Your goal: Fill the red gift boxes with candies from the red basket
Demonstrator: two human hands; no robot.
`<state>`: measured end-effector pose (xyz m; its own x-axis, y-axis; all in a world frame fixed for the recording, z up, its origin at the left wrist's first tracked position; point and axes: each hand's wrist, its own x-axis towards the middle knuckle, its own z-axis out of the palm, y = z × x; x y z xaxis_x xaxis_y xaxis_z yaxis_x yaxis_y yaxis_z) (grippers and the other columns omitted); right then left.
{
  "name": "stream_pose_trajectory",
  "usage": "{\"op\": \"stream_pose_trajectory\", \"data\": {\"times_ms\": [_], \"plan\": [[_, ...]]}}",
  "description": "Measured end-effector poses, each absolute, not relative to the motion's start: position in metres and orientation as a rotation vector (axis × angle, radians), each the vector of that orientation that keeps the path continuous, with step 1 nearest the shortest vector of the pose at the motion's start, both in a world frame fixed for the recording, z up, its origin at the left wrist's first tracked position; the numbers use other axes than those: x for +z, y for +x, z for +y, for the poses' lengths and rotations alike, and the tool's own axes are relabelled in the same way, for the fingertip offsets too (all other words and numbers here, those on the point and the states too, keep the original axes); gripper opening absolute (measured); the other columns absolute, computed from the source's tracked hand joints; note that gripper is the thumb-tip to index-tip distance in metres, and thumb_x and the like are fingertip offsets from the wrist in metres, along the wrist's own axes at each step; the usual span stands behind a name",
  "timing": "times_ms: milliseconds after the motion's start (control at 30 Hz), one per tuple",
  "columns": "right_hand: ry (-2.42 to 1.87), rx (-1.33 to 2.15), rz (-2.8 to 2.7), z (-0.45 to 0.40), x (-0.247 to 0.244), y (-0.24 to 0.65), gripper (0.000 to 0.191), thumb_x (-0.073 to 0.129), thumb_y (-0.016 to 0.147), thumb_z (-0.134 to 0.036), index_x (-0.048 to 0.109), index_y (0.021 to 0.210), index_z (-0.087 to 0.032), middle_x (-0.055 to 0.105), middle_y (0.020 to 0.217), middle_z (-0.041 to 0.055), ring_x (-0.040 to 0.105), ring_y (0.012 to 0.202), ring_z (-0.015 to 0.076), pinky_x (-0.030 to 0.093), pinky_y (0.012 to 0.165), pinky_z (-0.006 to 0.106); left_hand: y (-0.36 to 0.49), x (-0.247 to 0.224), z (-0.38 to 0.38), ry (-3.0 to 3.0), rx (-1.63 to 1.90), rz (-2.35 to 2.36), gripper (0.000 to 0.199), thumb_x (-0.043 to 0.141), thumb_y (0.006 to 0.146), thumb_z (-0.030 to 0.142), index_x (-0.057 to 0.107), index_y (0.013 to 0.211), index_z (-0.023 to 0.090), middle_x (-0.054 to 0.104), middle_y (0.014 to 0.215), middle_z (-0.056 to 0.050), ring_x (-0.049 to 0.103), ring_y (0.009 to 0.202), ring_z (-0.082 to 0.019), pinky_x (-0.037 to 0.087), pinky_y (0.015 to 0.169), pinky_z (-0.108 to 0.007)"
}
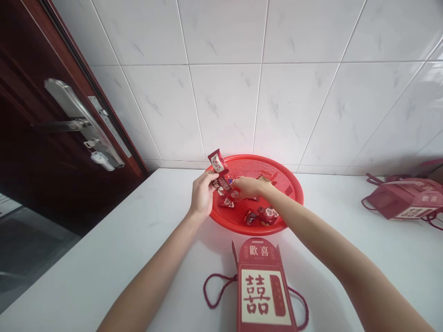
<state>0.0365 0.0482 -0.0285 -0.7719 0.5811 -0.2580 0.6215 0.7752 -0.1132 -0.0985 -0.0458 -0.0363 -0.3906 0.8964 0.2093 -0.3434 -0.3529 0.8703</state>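
My left hand (203,193) is closed at the left rim of a red plastic basket (295,196). It holds wrapped candies, one red-and-white packet (218,162) sticking up above the thumb and a dark brown packet (221,186) below it. My right hand (248,187) reaches into the basket with fingers bent together beside those packets. What its fingertips grip is hidden. Several more wrapped candies (268,214) lie on the basket's floor. In front stands a red gift box (266,295) with its top flaps up and dark red cord loops at both sides.
A white tabletop (166,203) runs up to a tiled wall (221,106). More red gift boxes (404,198) with cords lie at the right. On the left is a dark red door (31,106) with a metal handle (69,124) and keys (101,160) in its lock.
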Motion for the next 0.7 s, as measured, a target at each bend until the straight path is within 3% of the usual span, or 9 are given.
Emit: {"op": "stream_pose_trajectory", "data": {"times_ms": [400, 533, 700], "plan": [[0.976, -0.296, 2.741, 0.051, -0.024, 0.041, 0.029, 0.066, 0.088, -0.023, 0.071, 0.116, -0.023, 0.073, 0.112, 0.0093, 0.068, 0.096, 0.0251, 0.043, 0.066, 0.028, -0.098, -0.037, -0.045, 0.901, 1.883, 0.974, 0.011, 0.073, 0.057, 0.028, 0.067, 0.056, 0.019, 0.063, 0.068, -0.001, 0.054, 0.067, -0.014, 0.045, 0.062, -0.026], [1.021, -0.354, 2.655, 0.052, -0.02, 0.045, 0.043, 0.075, 0.081, -0.024, 0.069, 0.124, -0.026, 0.071, 0.122, 0.0079, 0.07, 0.101, 0.0257, 0.048, 0.066, 0.027, -0.099, -0.037, -0.044, 0.873, 1.9, 0.97, 0.012, 0.073, 0.057, 0.028, 0.066, 0.057, 0.018, 0.065, 0.07, -0.001, 0.056, 0.068, -0.014, 0.046, 0.063, -0.025], [1.214, -0.327, 2.633, 0.056, -0.025, 0.047, 0.057, 0.059, 0.092, -0.02, 0.052, 0.147, -0.029, 0.061, 0.145, 0.0118, 0.063, 0.125, 0.0309, 0.054, 0.081, 0.034, -0.101, -0.04, -0.041, 0.807, 1.928, 0.96, 0.015, 0.073, 0.056, 0.027, 0.061, 0.055, 0.019, 0.061, 0.066, 0.001, 0.055, 0.066, -0.013, 0.045, 0.063, -0.024]]}}
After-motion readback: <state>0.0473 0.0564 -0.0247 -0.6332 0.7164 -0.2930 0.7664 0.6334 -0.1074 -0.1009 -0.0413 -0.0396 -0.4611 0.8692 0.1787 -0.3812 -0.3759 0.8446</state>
